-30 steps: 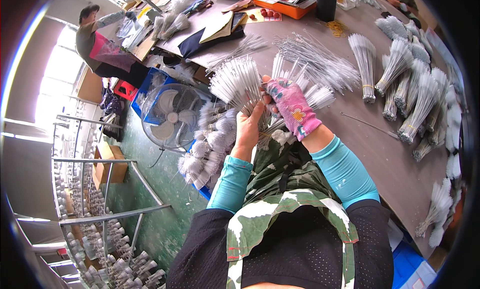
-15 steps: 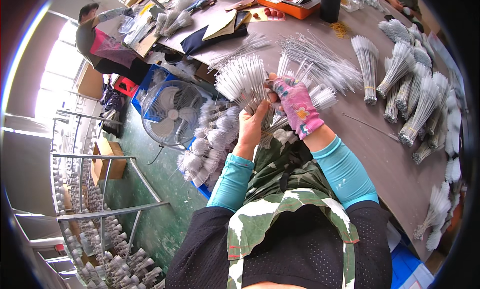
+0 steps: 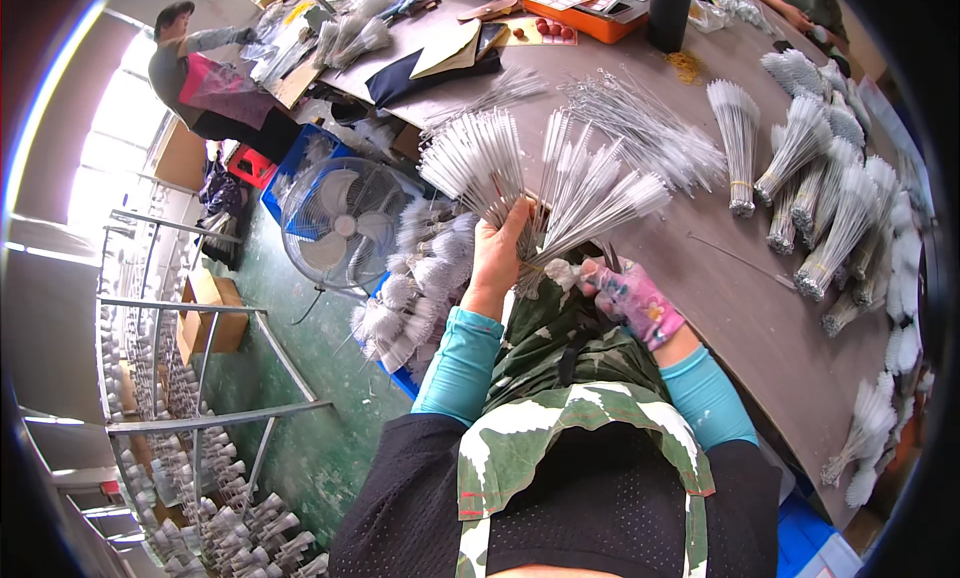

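My left hand (image 3: 497,250), bare, is closed round the thin wire stems of a bundle of white-bristled wire brushes (image 3: 472,156), their bristle ends fanned upward. A second fan of the same brushes (image 3: 598,190) spreads just to its right, the stems meeting low over my lap; whether my left hand grips these too is hidden. My right hand (image 3: 640,300), in a pink flowered glove with bare fingertips, is apart from the bundle near the table's edge. Its fingers are curled round a small dark pointed tool (image 3: 611,258), whose kind I cannot make out.
Loose brushes (image 3: 645,128) lie on the brown table (image 3: 740,308), with tied brush bundles (image 3: 835,198) at its right. A floor fan (image 3: 345,223) and a heap of brushes (image 3: 425,268) stand left. Metal racks (image 3: 215,423) are farther left; a person (image 3: 205,88) stands behind.
My right hand has left the brushes and moved down and right to the table's edge, where a dark tool now shows in it. The left hand keeps its hold; the right-hand fan is uncovered.
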Tool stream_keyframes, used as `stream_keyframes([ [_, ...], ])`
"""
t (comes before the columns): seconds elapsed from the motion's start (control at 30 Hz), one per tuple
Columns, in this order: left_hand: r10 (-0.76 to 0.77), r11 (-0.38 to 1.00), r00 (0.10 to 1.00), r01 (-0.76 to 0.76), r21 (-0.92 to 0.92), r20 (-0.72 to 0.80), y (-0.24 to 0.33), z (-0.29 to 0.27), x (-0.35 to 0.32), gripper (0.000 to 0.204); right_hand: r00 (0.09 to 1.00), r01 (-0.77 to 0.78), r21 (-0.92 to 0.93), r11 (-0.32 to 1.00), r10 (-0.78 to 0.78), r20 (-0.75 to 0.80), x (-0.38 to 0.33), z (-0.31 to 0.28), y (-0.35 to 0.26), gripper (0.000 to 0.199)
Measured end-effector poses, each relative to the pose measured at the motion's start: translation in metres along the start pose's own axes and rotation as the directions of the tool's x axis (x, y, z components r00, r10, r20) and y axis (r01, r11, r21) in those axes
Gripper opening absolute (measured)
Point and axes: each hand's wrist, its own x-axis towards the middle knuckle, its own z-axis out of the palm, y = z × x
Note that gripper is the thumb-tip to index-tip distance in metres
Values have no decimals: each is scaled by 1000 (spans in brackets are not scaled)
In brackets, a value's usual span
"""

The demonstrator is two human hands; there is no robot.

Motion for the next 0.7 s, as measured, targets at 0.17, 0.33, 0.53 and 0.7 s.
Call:
stream_keyframes([
  [0.17,-30,998,999,28,53,43,-7,-6,4,13,964,191,338,921,-241,110,50,7,29,38],
  [0.33,-37,996,999,34,88,26,12,-7,-7,16,976,153,335,930,-194,94,69,41,25,54],
  [0.53,170,985,983,-168,27,-75,40,3,-24,36,817,519,38,854,-508,272,42,89,-48,58],
  [0.7,217,966,976,-218,-139,-24,72,-12,-34,42,819,501,35,865,-487,303,40,108,-70,32],
])
